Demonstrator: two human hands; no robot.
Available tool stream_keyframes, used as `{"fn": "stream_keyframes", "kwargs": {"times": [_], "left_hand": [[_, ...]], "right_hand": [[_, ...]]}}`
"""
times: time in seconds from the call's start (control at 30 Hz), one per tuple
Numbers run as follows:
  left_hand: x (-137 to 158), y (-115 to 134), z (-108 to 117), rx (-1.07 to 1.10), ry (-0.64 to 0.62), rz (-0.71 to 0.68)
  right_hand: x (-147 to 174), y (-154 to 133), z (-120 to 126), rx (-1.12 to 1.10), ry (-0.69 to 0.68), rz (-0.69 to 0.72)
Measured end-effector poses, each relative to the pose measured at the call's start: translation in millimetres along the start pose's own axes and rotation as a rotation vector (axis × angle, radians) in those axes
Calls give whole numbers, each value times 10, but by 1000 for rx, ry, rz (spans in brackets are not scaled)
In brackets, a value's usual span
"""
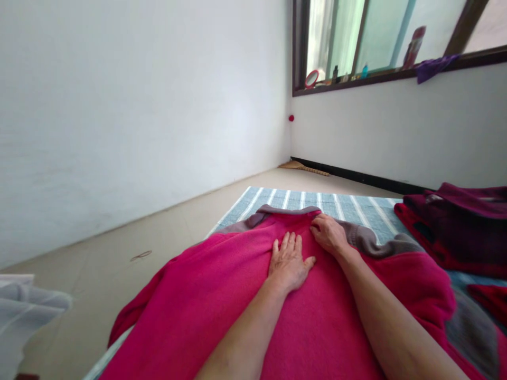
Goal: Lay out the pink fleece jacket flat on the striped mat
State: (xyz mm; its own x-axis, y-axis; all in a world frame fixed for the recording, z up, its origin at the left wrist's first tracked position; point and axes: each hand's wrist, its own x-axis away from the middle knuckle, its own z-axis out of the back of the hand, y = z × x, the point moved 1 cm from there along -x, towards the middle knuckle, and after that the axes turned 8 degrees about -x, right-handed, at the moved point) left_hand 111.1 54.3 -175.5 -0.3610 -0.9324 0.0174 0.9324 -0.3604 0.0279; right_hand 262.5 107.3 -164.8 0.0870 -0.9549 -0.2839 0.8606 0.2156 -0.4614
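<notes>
A pink fleece top (222, 285) with a grey collar and grey shoulder parts lies spread over a blue-and-white striped cloth (253, 198). My left hand (290, 261) rests flat on it below the collar, fingers apart and holding nothing. Just to the right, my right hand (330, 235) is at the collar's right end, its bent fingers closed on the fabric there. The top's right side is bunched in soft folds; its left sleeve hangs toward the edge of the striped surface.
Folded dark purple and red clothes (463, 227) lie at the right. White translucent fabric (27, 311) shows at the lower left. A straw broom (303, 167) lies on the floor by the far corner. Bottles, a round mirror (311, 78) and a purple cloth (435, 68) sit along the windowsill.
</notes>
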Motion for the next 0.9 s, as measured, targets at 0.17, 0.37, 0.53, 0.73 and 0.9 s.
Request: {"fn": "stream_keyframes", "kwargs": {"times": [0.17, 0.37, 0.53, 0.73, 0.9], "left_hand": [[10, -4, -9, 20, 4, -21], [6, 11, -25, 45, 33, -12], [-15, 5, -16, 13, 38, 18], [-23, -17, -19, -8, 58, 21], [-21, -3, -37, -13, 62, 10]], "right_hand": [[39, -11, -56, 70, 70, 28], [57, -14, -92, 120, 117, 49], [57, -24, -95, 153, 114, 47], [61, -115, -79, 210, 104, 88], [41, -152, -105, 219, 63, 109]]}}
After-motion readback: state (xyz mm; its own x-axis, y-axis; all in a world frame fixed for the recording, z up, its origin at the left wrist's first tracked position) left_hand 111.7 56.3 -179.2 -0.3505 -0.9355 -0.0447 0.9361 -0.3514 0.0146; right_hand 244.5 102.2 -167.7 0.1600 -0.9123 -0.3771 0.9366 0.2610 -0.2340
